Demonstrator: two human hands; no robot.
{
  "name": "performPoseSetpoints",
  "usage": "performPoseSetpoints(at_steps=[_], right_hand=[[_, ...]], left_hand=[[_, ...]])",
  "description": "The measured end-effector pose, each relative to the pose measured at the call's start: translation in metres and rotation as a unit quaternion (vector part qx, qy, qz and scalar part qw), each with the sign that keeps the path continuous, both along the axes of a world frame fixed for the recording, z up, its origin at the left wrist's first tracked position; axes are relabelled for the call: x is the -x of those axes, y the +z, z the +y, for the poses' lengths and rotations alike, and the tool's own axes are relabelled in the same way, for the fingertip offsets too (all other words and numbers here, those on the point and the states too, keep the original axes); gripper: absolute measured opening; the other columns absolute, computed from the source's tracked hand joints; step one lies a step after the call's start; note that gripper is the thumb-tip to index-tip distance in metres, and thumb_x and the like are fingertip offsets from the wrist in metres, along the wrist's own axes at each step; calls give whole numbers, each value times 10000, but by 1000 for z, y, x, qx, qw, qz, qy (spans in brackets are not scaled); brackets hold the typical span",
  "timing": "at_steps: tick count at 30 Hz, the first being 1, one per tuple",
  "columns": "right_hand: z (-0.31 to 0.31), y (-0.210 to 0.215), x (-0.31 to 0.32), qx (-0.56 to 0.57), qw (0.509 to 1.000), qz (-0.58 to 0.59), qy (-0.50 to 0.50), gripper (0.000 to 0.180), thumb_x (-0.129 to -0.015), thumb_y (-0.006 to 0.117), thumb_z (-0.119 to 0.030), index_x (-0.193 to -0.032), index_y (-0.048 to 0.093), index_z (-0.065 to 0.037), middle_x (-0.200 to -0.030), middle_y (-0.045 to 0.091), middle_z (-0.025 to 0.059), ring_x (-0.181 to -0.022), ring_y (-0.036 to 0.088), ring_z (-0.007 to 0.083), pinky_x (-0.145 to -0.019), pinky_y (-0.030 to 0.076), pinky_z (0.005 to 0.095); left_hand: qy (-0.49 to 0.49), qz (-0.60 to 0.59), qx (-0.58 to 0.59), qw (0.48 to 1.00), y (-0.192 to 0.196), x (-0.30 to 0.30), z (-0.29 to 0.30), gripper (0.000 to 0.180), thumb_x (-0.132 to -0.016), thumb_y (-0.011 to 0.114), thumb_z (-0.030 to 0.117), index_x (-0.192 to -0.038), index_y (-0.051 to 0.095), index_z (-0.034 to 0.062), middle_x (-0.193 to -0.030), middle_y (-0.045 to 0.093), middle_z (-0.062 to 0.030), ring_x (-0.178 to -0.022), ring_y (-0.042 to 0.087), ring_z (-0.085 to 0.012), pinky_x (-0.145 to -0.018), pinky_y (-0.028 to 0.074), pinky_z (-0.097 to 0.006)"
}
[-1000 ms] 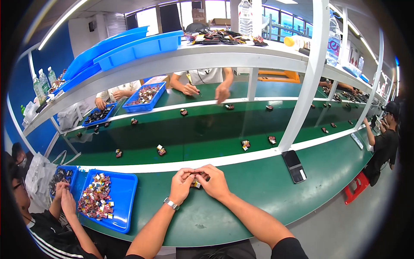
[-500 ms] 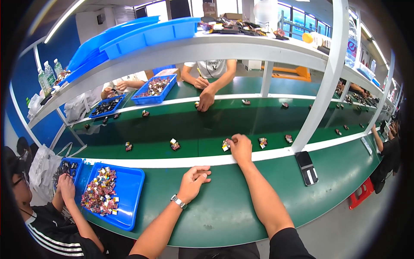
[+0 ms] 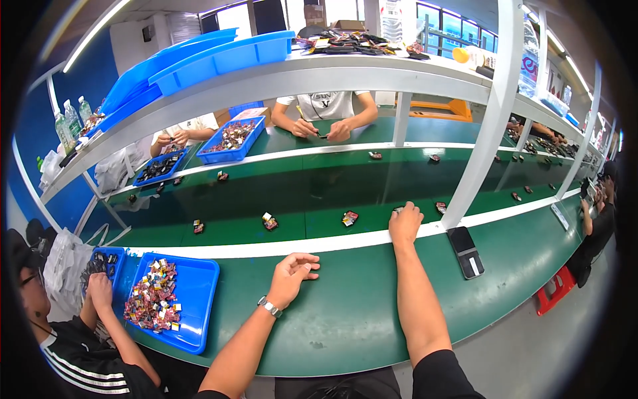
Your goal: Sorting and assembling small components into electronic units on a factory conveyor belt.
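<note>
My right hand (image 3: 405, 224) reaches over the white rail onto the dark green belt, its fingers closed over a small component (image 3: 398, 210), mostly hidden by them. My left hand (image 3: 294, 279), with a metal watch on the wrist, hovers above the green worktop (image 3: 332, 319); its fingers are loosely bent and apart, with nothing in them. Left of the right hand lies a small red-brown and white component (image 3: 350, 218) on the belt. A similar component (image 3: 269, 221) rests farther left, and another component (image 3: 440, 207) sits to the right, beside the upright post.
A blue tray (image 3: 211, 292) of such components stands at the left, near a co-worker's hands (image 3: 100, 289). A phone-like black object (image 3: 466, 253) lies right of the white post (image 3: 485, 126). Across the belt, another person's hands (image 3: 325, 130) hold a small item beneath the loaded shelf (image 3: 372, 78).
My right hand has moved right, from the component now lying uncovered to the neighbouring one. My left hand has barely moved. The person opposite has drawn a hand back from the belt.
</note>
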State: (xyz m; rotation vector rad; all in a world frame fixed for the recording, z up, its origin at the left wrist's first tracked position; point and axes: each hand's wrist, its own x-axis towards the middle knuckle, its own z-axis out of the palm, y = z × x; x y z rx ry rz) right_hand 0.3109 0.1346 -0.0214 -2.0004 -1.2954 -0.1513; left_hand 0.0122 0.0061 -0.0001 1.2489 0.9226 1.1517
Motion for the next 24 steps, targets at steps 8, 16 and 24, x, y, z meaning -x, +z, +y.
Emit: performPoseSetpoints(at_steps=[8, 16, 24], right_hand=[[-100, 35, 95, -60, 853, 168, 490, 535, -775, 752, -95, -1259, 528, -55, -1104, 621, 113, -1042, 579, 274, -890, 487, 361], [-136, 67, 114, -22, 815, 37, 578, 481, -762, 777, -107, -1212, 608, -80, -1128, 626, 102, -1072, 564, 266, -921, 479, 371], [-132, 43, 131, -145, 876, 41, 458, 179, -745, 761, -67, -903, 678, -58, -922, 605, 77, -823, 617, 238, -687, 526, 336]], left_hand=[[34, -75, 59, 995, 0, 13, 0, 284, -1015, 477, 176, -1202, 558, -21, -1088, 650, -137, -870, 625, -149, -732, 553, -300], [-124, -71, 99, 985, 4, 26, 3, 366, -1030, 460, 196, -1315, 526, -23, -1140, 637, -115, -977, 633, -160, -792, 558, -303], [-85, -97, 95, 987, 8, 13, -5, 409, -1006, 473, 87, -1400, 422, -14, -1258, 573, -123, -1118, 602, -194, -940, 548, -354]])
